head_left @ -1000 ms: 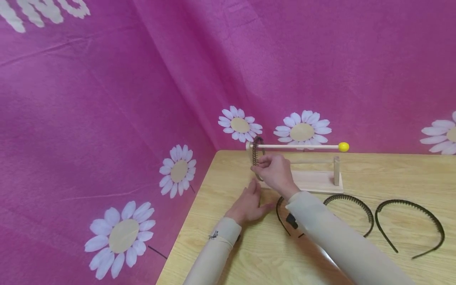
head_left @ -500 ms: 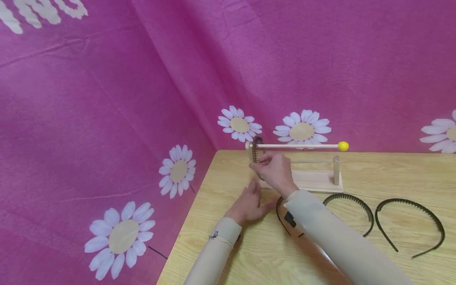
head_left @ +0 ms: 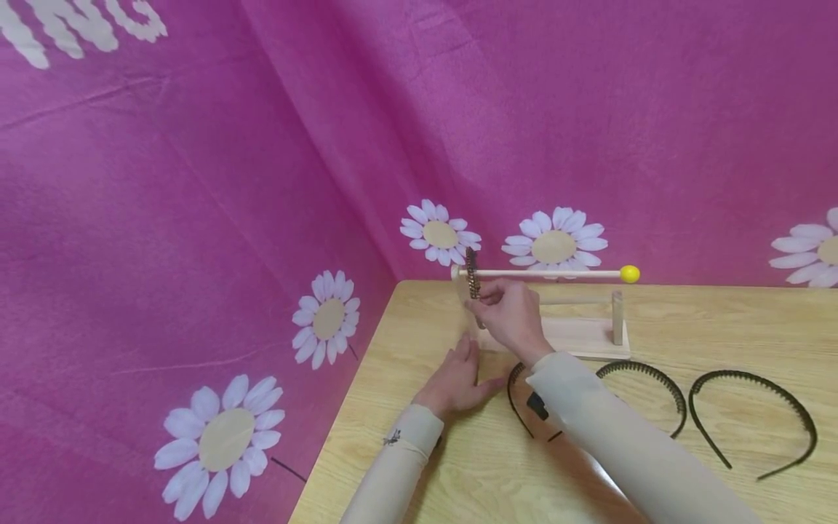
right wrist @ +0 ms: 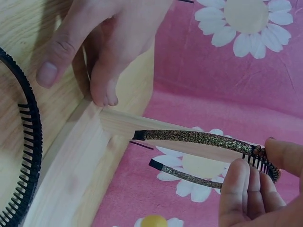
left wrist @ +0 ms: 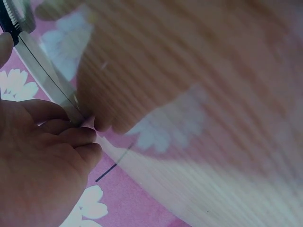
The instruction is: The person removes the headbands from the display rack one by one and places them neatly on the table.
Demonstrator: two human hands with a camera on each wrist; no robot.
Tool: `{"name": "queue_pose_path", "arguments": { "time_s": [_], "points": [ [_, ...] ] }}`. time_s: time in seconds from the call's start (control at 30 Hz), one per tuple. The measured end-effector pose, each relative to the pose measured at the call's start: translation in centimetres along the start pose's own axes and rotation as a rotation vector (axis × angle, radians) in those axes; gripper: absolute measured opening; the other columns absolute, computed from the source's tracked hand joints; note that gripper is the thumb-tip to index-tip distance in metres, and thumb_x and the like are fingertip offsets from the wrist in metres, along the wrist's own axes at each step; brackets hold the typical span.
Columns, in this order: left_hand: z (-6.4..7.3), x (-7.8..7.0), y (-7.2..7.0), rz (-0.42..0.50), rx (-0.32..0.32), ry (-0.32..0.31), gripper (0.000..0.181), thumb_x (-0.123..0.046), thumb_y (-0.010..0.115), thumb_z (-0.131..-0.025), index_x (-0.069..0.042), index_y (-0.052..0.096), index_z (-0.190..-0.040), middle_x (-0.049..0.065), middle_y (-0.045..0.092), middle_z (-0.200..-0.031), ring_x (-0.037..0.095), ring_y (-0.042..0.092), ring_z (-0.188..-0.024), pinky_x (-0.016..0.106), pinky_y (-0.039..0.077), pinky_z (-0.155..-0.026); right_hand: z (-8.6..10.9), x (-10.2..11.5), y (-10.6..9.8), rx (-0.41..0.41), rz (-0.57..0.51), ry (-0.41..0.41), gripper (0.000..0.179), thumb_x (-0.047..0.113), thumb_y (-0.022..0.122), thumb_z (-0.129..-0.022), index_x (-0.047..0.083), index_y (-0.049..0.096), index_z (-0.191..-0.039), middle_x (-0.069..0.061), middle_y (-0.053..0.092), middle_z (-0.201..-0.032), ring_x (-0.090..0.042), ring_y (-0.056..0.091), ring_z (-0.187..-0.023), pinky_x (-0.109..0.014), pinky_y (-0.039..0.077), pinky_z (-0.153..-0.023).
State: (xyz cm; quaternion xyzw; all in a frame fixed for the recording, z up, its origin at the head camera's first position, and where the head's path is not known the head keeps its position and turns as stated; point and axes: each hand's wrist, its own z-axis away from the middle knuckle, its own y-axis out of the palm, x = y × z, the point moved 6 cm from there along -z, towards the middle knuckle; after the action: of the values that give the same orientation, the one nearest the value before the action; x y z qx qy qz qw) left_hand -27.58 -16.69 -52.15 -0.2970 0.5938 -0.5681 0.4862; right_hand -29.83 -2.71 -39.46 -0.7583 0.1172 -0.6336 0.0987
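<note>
My right hand (head_left: 513, 316) pinches a dark toothed headband (head_left: 471, 271) with gold glitter. The band stands edge-on at the left end of the upper rod (head_left: 556, 274) of a wooden stand (head_left: 585, 335), overlapping the rod in the head view. In the right wrist view, thumb and fingers grip the toothed curve of the headband (right wrist: 199, 138), and its two black-tipped ends point away from the palm. My left hand (head_left: 455, 378) lies low on the table, thumb spread, fingertips right at the left end of the stand's base.
A yellow ball (head_left: 630, 274) caps the upper rod's right end. Nearer on the table (head_left: 471, 480) lie more black headbands, one at the right (head_left: 753, 375), another beside it (head_left: 644, 367), and one partly under the right sleeve (head_left: 513, 404). Pink flowered cloth (head_left: 366, 145) hangs behind.
The headband has turned from showing both sides of its loop to nearly edge-on, its glittery face now visible. My right hand shifted slightly right; my left hand stays put.
</note>
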Motion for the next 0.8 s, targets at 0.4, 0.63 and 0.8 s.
{"name": "queue_pose_path", "arguments": {
  "time_s": [0.4, 0.63, 0.8],
  "points": [
    [0.2, -0.2, -0.2, -0.019, 0.014, -0.008, 0.099, -0.064, 0.050, -0.096, 0.004, 0.015, -0.159, 0.022, 0.010, -0.166, 0.034, 0.022, -0.149, 0.041, 0.025, -0.120, -0.3, 1.1, -1.9, -0.054, 0.018, -0.058, 0.023, 0.023, 0.079, -0.088, 0.003, 0.076, -0.099, -0.008, 0.075, -0.087, -0.021, 0.070, -0.078, -0.034, 0.058, -0.066],
    [0.2, -0.1, -0.1, -0.012, 0.009, -0.004, 0.099, -0.063, 0.054, -0.096, 0.005, 0.017, -0.158, 0.021, 0.010, -0.166, 0.043, 0.029, -0.144, 0.038, 0.030, -0.118, -0.5, 1.9, -3.6, -0.074, 0.007, -0.090, 0.021, 0.022, 0.079, -0.088, 0.003, 0.076, -0.099, -0.010, 0.075, -0.090, -0.023, 0.071, -0.081, -0.034, 0.057, -0.065],
    [0.2, 0.0, 0.0, 0.007, 0.010, -0.008, 0.101, -0.063, 0.054, -0.095, 0.004, 0.012, -0.159, 0.021, 0.007, -0.166, 0.041, 0.026, -0.146, 0.037, 0.028, -0.119, -0.3, 2.3, -4.9, -0.092, 0.005, -0.106, 0.025, 0.024, 0.079, -0.089, 0.003, 0.076, -0.103, -0.010, 0.076, -0.092, -0.023, 0.072, -0.084, -0.032, 0.057, -0.067]
  ]
}}
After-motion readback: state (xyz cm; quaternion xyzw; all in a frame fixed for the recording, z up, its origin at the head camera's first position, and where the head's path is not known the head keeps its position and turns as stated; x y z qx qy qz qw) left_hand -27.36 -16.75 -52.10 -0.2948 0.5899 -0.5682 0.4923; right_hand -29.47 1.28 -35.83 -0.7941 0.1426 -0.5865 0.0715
